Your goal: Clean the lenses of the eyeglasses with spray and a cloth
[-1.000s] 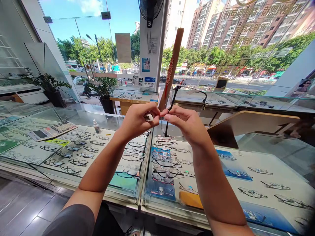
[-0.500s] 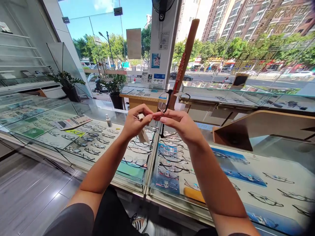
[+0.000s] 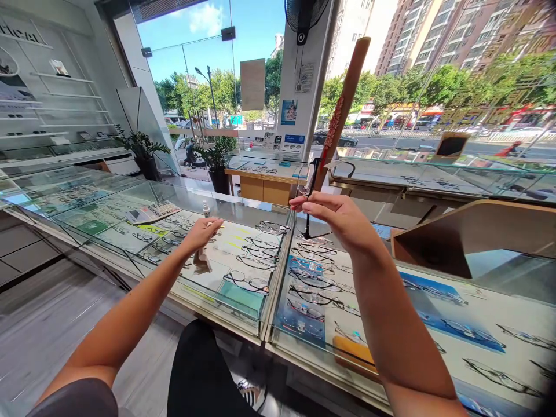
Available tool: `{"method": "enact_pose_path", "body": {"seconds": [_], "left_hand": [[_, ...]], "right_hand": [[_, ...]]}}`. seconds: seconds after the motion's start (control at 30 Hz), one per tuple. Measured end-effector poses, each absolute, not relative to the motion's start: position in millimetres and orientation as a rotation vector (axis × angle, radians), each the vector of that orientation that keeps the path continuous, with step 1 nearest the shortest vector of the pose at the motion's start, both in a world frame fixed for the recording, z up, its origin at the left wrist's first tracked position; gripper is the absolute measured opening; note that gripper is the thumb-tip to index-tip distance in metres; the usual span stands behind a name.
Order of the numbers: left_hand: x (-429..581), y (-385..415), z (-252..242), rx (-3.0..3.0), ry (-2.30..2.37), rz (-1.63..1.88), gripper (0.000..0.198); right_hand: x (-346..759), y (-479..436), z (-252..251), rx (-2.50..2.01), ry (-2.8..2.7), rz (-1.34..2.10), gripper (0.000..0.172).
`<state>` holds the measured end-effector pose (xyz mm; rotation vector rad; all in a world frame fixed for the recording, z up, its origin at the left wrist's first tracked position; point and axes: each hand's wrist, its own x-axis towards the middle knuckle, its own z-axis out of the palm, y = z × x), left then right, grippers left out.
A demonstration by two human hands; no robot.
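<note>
Glasses (image 3: 309, 184): pinched by right hand (image 3: 336, 217), raised.
Left hand (image 3: 202, 233): lowered over display case (image 3: 217, 315), well apart; its grip cannot be told.

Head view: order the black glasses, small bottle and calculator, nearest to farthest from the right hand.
From the right hand:
1. Black glasses: held in it.
2. Small bottle: back of left counter.
3. Calculator: farther left.

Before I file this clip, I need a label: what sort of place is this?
Most likely an optician's shop: glass display counters hold rows of eyeglass frames, and the right hand holds up a black-framed pair.
</note>
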<state>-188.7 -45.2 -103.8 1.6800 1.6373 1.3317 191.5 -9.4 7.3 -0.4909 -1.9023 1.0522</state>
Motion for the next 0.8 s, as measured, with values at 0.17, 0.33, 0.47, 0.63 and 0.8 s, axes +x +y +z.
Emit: {"method": "enact_pose_path", "body": {"seconds": [0.17, 0.33, 0.47, 0.63, 0.8], "left_hand": [[-211.9, -31.1, -141.8, 1.558, 1.789, 1.274, 0.038], [-219.8, -10.2, -163.1, 1.489, 1.917, 1.301, 0.028], [-230.4, 3.4, -167.7, 1.436, 2.047, 1.408, 0.03], [-244.6, 19.9, -162.6, 1.353, 2.193, 1.599, 0.025], [-259.5, 50.3, -154.1, 1.17, 2.377, 1.644, 0.058]], "right_hand": [[193.2, -9.1, 7.1, -0.48, -1.887, 1.067, 0.024], [195.1, -9.3, 7.6, -0.509, -1.891, 1.046, 0.026], [200.3, -10.4, 9.0, -0.508, -1.887, 1.025, 0.025], [207.9, -14.1, 12.2, -0.507, -1.855, 1.019, 0.023], [212.3, -19.8, 16.1, -0.496, -1.817, 1.019, 0.019]]}}
